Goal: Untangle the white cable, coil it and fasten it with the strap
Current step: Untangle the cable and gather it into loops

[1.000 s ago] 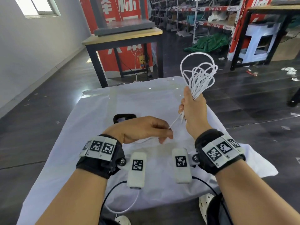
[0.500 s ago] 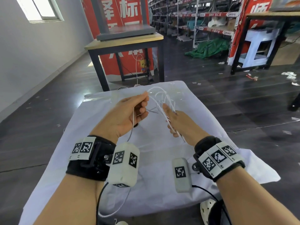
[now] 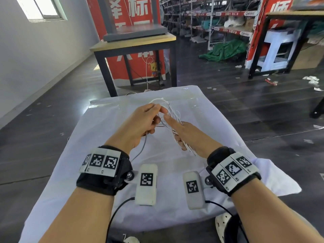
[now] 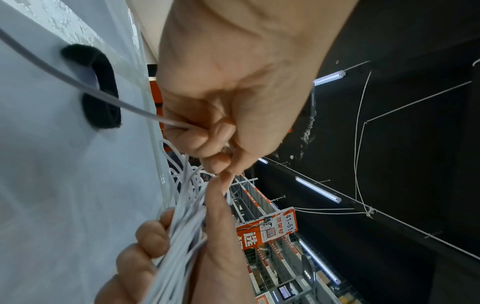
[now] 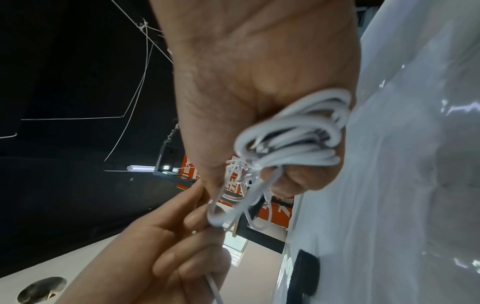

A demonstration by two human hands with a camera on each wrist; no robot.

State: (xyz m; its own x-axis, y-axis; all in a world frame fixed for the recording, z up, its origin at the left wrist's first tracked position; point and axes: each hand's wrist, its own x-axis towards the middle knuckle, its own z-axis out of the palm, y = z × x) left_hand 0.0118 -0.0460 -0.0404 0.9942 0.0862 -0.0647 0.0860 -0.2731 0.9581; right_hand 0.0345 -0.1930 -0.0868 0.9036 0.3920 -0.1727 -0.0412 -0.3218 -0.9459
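Note:
The white cable [image 3: 172,114] is gathered in several long loops just above the white cloth. My right hand [image 3: 175,130] grips the bundle [image 5: 293,139] at its near end, fingers curled round it and thumb lying along the strands. My left hand [image 3: 157,109] pinches a strand at the far top of the loops [image 4: 182,216]. A loose tail [image 3: 142,151] hangs from that hand toward me. The black strap [image 4: 101,92] lies flat on the cloth under my left hand, also seen as the strap [image 5: 303,273] in the right wrist view. The head view does not show it.
A white cloth covers the low table [image 3: 219,137] under my hands. Beyond it stands a black-framed wooden table [image 3: 133,42] in front of a red banner. Shelving and a green tarp [image 3: 226,50] stand at the far right on a dark floor.
A second ago my right hand held the bundle high while my left pulled a strand low. Both hands have come together low over the cloth, my left now at the loops' far end.

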